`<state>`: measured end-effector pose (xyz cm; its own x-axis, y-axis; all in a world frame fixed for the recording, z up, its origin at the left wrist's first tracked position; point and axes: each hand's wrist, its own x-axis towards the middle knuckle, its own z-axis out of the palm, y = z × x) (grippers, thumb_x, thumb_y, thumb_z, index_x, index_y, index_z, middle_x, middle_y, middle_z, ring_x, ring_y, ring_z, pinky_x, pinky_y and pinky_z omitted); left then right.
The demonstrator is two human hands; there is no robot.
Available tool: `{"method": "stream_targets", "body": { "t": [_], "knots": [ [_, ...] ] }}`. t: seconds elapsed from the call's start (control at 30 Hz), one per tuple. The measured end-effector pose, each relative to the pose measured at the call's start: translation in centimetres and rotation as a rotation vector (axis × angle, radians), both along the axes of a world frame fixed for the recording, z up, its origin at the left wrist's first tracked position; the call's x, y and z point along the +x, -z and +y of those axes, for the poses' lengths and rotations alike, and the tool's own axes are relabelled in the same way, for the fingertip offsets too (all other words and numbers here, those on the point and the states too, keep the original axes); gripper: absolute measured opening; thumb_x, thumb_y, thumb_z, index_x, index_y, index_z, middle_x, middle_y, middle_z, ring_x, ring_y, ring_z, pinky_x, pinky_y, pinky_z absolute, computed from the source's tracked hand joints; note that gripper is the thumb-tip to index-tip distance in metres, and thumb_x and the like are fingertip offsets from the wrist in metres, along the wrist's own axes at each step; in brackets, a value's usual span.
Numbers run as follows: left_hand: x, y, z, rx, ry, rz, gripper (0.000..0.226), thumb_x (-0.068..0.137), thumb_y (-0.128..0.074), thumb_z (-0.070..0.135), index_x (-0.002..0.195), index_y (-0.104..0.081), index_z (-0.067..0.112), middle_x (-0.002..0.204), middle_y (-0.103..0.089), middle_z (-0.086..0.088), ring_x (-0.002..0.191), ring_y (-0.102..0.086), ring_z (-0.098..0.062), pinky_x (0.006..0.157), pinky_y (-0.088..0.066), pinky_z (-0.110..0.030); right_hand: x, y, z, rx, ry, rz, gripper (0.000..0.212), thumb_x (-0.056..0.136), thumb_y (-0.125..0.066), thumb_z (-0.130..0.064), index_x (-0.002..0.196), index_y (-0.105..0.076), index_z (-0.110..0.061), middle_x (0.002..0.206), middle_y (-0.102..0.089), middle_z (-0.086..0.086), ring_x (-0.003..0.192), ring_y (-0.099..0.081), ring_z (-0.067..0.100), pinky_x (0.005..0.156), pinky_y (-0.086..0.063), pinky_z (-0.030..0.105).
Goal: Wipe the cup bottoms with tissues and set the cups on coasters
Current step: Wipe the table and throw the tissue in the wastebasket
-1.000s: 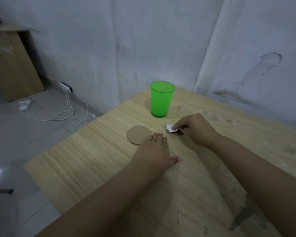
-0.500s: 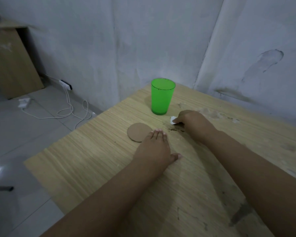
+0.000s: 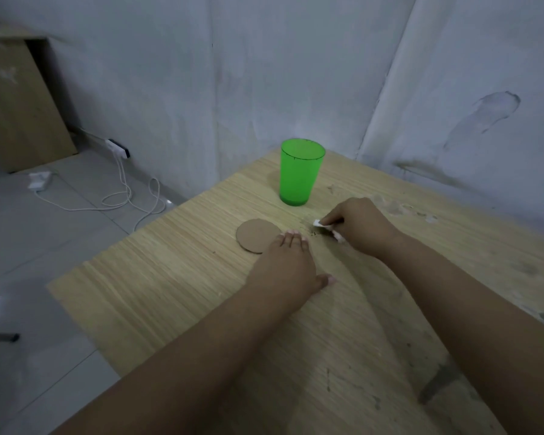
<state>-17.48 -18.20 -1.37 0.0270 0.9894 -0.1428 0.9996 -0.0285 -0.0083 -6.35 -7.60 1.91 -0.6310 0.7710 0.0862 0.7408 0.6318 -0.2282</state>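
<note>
A translucent green cup point(image 3: 300, 172) stands upright on the wooden table point(image 3: 170, 277), near its far corner. A round brown cardboard coaster point(image 3: 255, 235) lies flat in front of the cup, with nothing on it. My left hand point(image 3: 288, 266) rests palm down on the table, fingertips touching the coaster's right edge. My right hand point(image 3: 357, 226) pinches a small white tissue point(image 3: 318, 222) against the tabletop, just right of the coaster and in front of the cup. Most of the tissue is hidden in my fingers.
Grey walls close in behind and to the right of the table. On the tiled floor at left lie a white power strip point(image 3: 117, 148), a coiled white cable point(image 3: 120, 196) and a charger point(image 3: 38, 180). A wooden cabinet point(image 3: 16, 102) stands far left.
My right hand moved with the tissue from near the coaster toward the cup and then slightly back, rubbing the tabletop. My left hand stayed flat by the coaster.
</note>
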Motion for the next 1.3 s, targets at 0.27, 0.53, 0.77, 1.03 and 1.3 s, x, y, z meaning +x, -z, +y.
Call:
{"method": "stream_targets", "body": {
  "t": [0.27, 0.53, 0.77, 1.03, 1.3],
  "knots": [
    [0.0, 0.3, 0.3, -0.010, -0.005, 0.005, 0.086, 0.093, -0.026, 0.059, 0.147, -0.004, -0.003, 0.157, -0.005, -0.020, 0.146, -0.004, -0.027, 0.118, -0.003, -0.035, -1.6, 0.8, 1.0, -0.002, 0.120, 0.115, 0.029, 0.085, -0.054, 0.002, 0.109, -0.070, -0.005, 0.109, -0.070, 0.018, 0.101, -0.064, 0.028, 0.078, -0.045, 0.019],
    [0.0, 0.6, 0.3, 0.017, -0.004, 0.009, 0.086, 0.093, -0.027, 0.059, 0.146, -0.007, -0.005, 0.156, -0.008, -0.022, 0.146, -0.007, -0.028, 0.118, -0.004, -0.036, -3.4, 1.4, -0.1, 0.023, -0.006, 0.024, 0.027, 0.090, -0.054, -0.019, 0.110, -0.069, -0.008, 0.114, -0.065, 0.015, 0.107, -0.058, 0.029, 0.091, -0.044, 0.034],
    [0.3, 0.3, 0.1, 0.026, -0.029, 0.000, 0.086, 0.093, -0.031, 0.059, 0.146, -0.009, -0.005, 0.156, -0.011, -0.022, 0.146, -0.011, -0.028, 0.118, -0.005, -0.036, -1.6, 1.8, -1.3, 0.092, -0.215, 0.130, 0.019, 0.085, -0.058, -0.008, 0.096, -0.074, -0.002, 0.096, -0.071, 0.017, 0.094, -0.062, 0.030, 0.082, -0.047, 0.040],
    [0.2, 0.3, -0.3, 0.072, 0.002, 0.009, 0.082, 0.093, -0.030, 0.058, 0.147, -0.012, -0.001, 0.156, -0.016, -0.019, 0.145, -0.014, -0.026, 0.117, -0.009, -0.035, 0.1, 1.8, -1.3, 0.076, -0.255, 0.132, 0.023, 0.079, -0.058, 0.004, 0.092, -0.075, -0.003, 0.091, -0.072, 0.016, 0.087, -0.064, 0.029, 0.077, -0.048, 0.034],
    [-1.0, 0.7, -1.0, 0.075, 0.089, -0.046, 0.077, 0.095, -0.026, 0.056, 0.149, -0.008, 0.004, 0.158, -0.008, -0.015, 0.147, -0.006, -0.022, 0.118, -0.007, -0.034, 0.1, 0.7, 0.7, 0.099, -0.107, 0.183, 0.033, 0.077, -0.053, 0.010, 0.098, -0.074, -0.004, 0.099, -0.072, 0.017, 0.092, -0.065, 0.030, 0.078, -0.045, 0.032]
  ]
}}
